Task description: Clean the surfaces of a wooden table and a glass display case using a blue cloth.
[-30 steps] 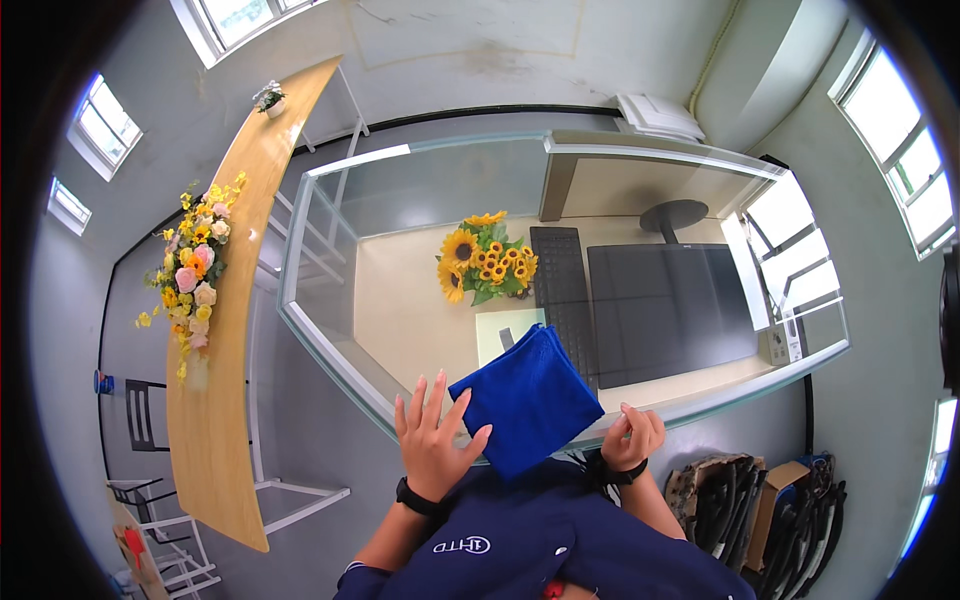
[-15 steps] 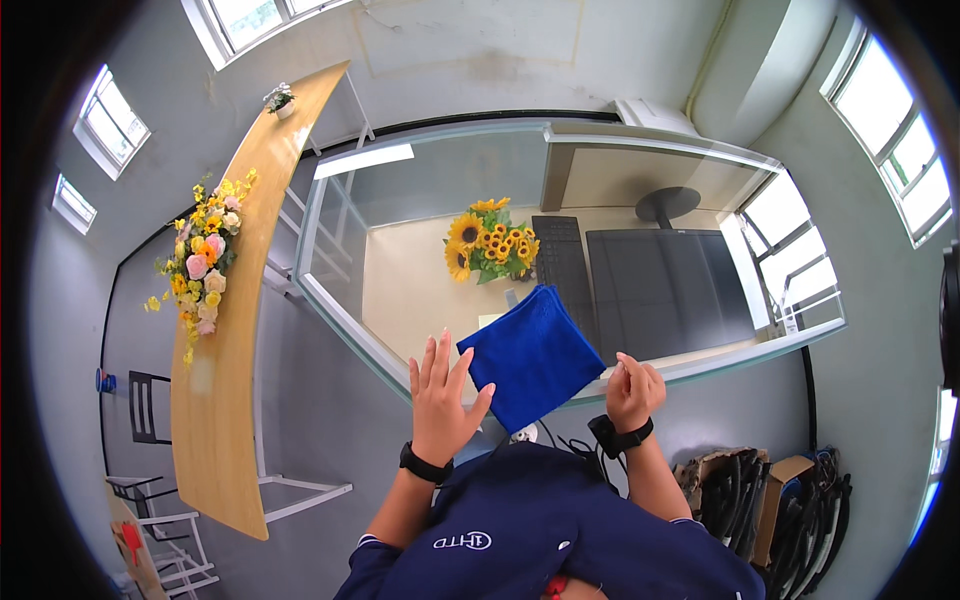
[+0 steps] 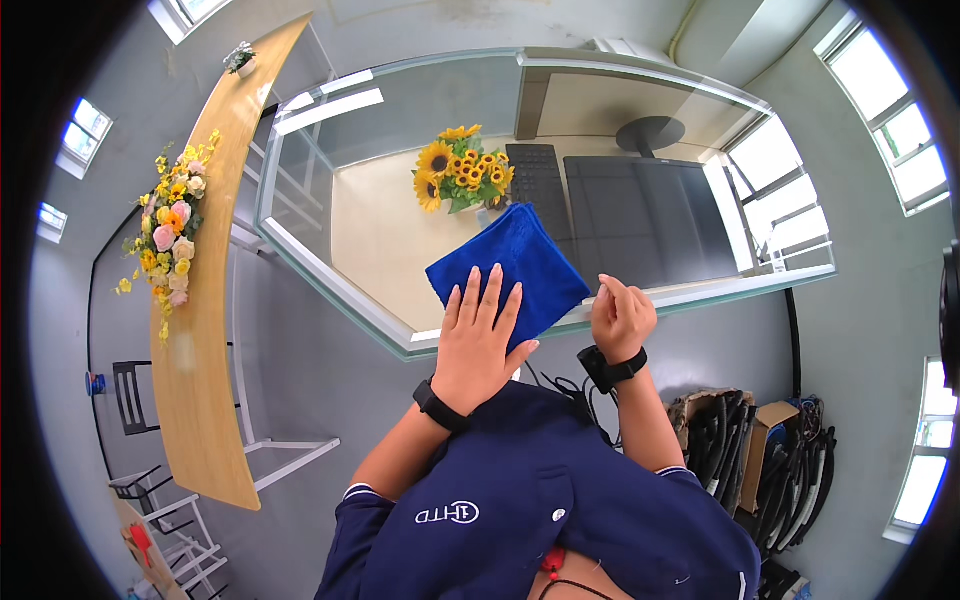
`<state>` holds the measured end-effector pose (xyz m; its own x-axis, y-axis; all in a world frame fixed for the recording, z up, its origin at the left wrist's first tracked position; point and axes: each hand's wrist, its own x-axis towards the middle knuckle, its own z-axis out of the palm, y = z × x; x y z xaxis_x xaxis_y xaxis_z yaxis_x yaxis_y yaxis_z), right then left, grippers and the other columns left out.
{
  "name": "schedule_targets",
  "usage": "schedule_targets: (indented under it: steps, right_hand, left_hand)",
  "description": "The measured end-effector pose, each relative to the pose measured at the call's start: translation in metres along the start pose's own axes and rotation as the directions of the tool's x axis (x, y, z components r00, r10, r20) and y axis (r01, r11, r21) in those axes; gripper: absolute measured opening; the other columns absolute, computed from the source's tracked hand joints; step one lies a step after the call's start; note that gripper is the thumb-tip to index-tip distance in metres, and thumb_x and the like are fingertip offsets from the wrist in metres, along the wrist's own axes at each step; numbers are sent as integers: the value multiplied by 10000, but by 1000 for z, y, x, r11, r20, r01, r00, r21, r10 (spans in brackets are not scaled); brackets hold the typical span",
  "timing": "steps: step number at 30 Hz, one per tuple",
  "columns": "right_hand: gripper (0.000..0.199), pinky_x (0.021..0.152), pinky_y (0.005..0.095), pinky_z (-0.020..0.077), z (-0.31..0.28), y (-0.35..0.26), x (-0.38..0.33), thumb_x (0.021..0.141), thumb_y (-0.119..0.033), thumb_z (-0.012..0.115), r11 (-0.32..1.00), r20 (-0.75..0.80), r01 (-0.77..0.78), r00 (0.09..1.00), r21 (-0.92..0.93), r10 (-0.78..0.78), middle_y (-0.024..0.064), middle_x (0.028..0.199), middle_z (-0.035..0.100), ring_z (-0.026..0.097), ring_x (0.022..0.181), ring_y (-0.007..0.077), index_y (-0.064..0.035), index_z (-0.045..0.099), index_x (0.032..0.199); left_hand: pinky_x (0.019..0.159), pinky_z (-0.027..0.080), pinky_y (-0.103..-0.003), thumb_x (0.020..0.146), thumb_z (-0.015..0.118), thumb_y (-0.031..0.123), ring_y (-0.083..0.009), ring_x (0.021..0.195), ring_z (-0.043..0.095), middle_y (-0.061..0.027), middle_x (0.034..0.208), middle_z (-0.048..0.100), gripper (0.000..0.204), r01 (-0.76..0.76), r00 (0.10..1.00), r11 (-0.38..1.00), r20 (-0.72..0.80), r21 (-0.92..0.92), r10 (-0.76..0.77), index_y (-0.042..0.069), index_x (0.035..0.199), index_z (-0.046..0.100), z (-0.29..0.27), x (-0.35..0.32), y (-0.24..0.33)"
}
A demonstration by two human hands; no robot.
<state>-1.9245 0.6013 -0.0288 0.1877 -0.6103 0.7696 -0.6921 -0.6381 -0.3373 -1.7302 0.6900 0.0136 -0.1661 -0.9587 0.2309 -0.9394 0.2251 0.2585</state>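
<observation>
Left hand (image 3: 478, 335) is down flat, fingers spread wide, palm pressing on the near-left part of the square blue microfibre cloth (image 3: 508, 268). Right hand (image 3: 622, 318) sits just to the right of it, curled into a loose fist, fingertips at the cloth's near-right corner; whether it actually pinches the fabric, I cannot tell from here. Both wrists carry black bands.

The cloth lies spread on the clear glass tabletop (image 3: 345, 290), close to the near edge, turned like a diamond: one corner points far, toward the flowers, one points near, under the left palm. So it runs from the hands away to the far side, its long diagonal leading off from the left fingertips, and the left hand is plainly the one on top of it, the right only at its rim.

Just beyond the far corner stands a bunch of yellow sunflowers with green leaves (image 3: 458, 177), near the cloth but apart from it. To the right of that, seen through the glass, lie a black keyboard (image 3: 535, 185) and a wide dark flat screen (image 3: 640, 215).

Well off to the left a long pale wooden counter (image 3: 200, 330) carries a mixed bouquet of pink, orange and yellow flowers (image 3: 168, 232). Near right, on the floor, coiled black cables and cardboard boxes (image 3: 760, 450).
</observation>
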Motion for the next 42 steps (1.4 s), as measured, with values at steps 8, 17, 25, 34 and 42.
schedule_targets:
  steps: [8, 17, 25, 34, 42]
  right_hand:
    - [153, 413, 270, 321, -3, -2, 1, 690, -7, 588, 1000, -20, -18, 1000, 8, 18, -15, 471, 405, 412, 417, 146, -56, 618, 832]
    - [162, 397, 267, 307, -2, 0, 3, 685, 6, 590, 999, -18, -23, 1000, 22, 23, -16, 461, 387, 393, 398, 139, -59, 619, 830]
    - [172, 392, 265, 306, -1, 2, 3, 677, 17, 594, 1000, -31, -4, 999, 28, 5, -15, 457, 381, 390, 394, 144, -59, 617, 829]
    - [171, 393, 261, 311, -3, 1, 2, 677, 17, 591, 999, -7, -10, 1000, 37, 10, -16, 458, 390, 400, 398, 143, -56, 620, 829]
    - [151, 419, 268, 331, -3, 0, 3, 705, -1, 591, 999, 30, -29, 999, 45, 27, -7, 484, 418, 414, 424, 143, -51, 620, 844]
  left_hand:
    - [1023, 197, -474, 823, 487, 430, -376, 1267, 243, -171, 1379, 272, 594, 36, 999, 999, 24, 0, -36, 76, 1287, 380, -4, -9, 0]
    - [1034, 173, -471, 839, 480, 353, -360, 1286, 218, -143, 1395, 264, 529, 135, 986, 991, 99, -20, -133, 94, 1292, 392, -22, -26, -19]
    - [1036, 166, -476, 845, 461, 271, -365, 1291, 212, -129, 1409, 250, 498, 301, 947, 951, 93, 73, -307, 106, 1307, 377, -38, -45, -55]
    - [1035, 113, -527, 860, 435, 292, -333, 1303, 204, -111, 1422, 224, 507, 315, 921, 918, 155, 242, -357, 130, 1331, 341, -53, -43, -98]
    - [1032, 92, -540, 876, 417, 342, -301, 1307, 204, -91, 1426, 220, 517, 276, 919, 911, 194, 307, -344, 151, 1345, 310, -63, -33, -131]
